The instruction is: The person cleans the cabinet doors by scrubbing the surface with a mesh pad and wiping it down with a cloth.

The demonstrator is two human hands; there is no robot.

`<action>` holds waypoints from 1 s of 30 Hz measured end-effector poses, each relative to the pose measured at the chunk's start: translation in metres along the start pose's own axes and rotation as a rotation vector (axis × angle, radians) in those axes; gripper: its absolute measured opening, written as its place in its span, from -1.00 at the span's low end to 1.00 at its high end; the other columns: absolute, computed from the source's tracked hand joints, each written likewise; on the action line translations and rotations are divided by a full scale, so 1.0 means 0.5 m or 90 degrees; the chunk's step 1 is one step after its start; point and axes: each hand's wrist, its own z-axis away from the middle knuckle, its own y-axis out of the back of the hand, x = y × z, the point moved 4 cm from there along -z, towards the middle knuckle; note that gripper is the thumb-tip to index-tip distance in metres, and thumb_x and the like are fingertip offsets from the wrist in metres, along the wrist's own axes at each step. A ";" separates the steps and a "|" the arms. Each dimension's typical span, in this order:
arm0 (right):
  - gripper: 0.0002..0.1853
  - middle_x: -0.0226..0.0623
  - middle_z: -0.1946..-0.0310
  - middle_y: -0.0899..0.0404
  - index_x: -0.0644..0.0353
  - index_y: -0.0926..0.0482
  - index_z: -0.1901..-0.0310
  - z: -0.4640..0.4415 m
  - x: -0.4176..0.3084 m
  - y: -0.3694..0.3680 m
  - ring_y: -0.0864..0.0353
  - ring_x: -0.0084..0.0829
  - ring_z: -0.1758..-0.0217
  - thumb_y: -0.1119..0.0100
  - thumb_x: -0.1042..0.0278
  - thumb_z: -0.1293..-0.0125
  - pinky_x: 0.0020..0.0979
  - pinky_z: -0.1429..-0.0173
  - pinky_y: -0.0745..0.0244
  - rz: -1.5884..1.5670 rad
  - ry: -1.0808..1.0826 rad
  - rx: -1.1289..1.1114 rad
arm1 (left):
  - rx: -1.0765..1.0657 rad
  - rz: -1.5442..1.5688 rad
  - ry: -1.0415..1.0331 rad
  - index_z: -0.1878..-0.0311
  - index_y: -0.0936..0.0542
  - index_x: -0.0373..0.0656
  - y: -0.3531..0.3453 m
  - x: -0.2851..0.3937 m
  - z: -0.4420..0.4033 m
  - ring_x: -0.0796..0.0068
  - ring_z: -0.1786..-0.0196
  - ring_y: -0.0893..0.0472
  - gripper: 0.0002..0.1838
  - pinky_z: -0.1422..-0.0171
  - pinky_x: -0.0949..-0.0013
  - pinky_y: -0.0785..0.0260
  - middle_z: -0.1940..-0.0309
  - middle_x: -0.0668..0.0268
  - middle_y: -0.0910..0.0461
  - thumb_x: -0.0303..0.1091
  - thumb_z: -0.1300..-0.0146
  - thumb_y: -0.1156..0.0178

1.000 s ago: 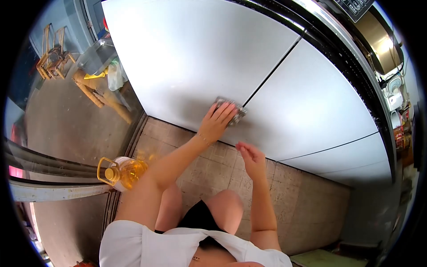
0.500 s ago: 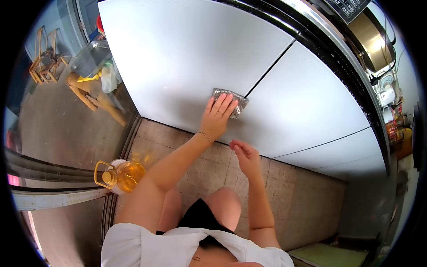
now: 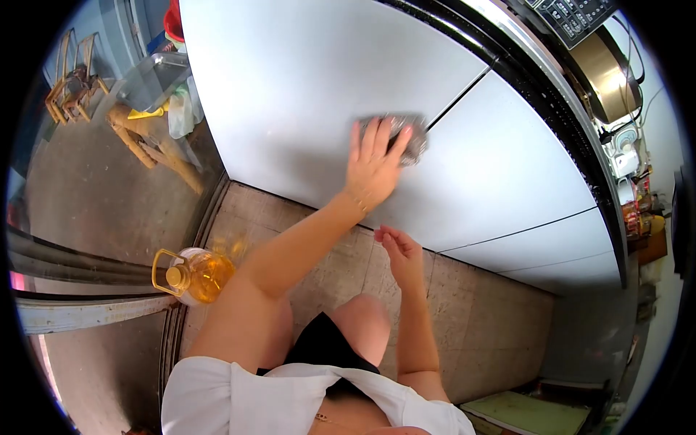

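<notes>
My left hand [image 3: 373, 163] presses a silvery grey, mesh-like cleaning cloth [image 3: 415, 141] against a glossy white cabinet front [image 3: 290, 80], beside the dark seam between two panels. Its fingers lie over the cloth, which is slightly blurred and bunched under them. Lower down, my right hand [image 3: 402, 254] hovers near the bottom edge of the cabinet, its fingers curled in against the thumb. Nothing shows in that hand.
A large bottle of yellow oil [image 3: 203, 277] stands on the tiled floor [image 3: 319, 264] by my left arm. Left of the cabinet are a wooden stool [image 3: 156, 145] and a clear plastic tub [image 3: 156, 78]. A golden pot [image 3: 607, 76] sits on the counter.
My left hand has slid up and to the right across the white front, taking the cloth along. My right hand stays nearly where it was. The view has shifted slightly.
</notes>
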 end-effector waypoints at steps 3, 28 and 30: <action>-0.81 -0.34 0.31 -0.56 0.34 -0.51 0.18 -0.009 -0.006 0.009 -0.49 -0.61 0.21 0.02 0.47 -0.23 -0.60 0.06 -0.35 0.067 -0.008 -0.002 | -0.039 -0.008 -0.018 -0.17 -0.28 -0.03 0.003 0.001 0.002 0.07 -0.26 -0.09 -0.25 -0.27 -0.14 0.16 -0.20 0.07 -0.12 -0.36 0.23 -0.28; -0.56 -0.43 0.47 -0.46 0.27 -0.27 -0.14 -0.108 -0.285 -0.022 -0.41 -0.65 0.44 0.04 0.59 -0.19 -0.60 0.25 -0.40 0.140 0.338 0.090 | -0.029 -0.002 -0.029 -0.13 -0.31 0.02 0.045 -0.005 -0.070 0.13 -0.17 -0.17 -0.39 -0.27 -0.14 0.18 -0.09 0.10 -0.21 -0.36 0.11 -0.15; -0.55 -0.44 0.47 -0.44 0.27 -0.25 -0.15 -0.112 -0.307 -0.035 -0.41 -0.66 0.44 0.04 0.60 -0.18 -0.62 0.27 -0.39 0.175 0.350 0.070 | 0.015 -0.071 -0.053 -0.09 -0.36 0.02 0.064 -0.002 -0.089 0.17 -0.12 -0.20 -0.42 -0.25 -0.15 0.18 0.00 0.12 -0.26 -0.34 0.13 -0.16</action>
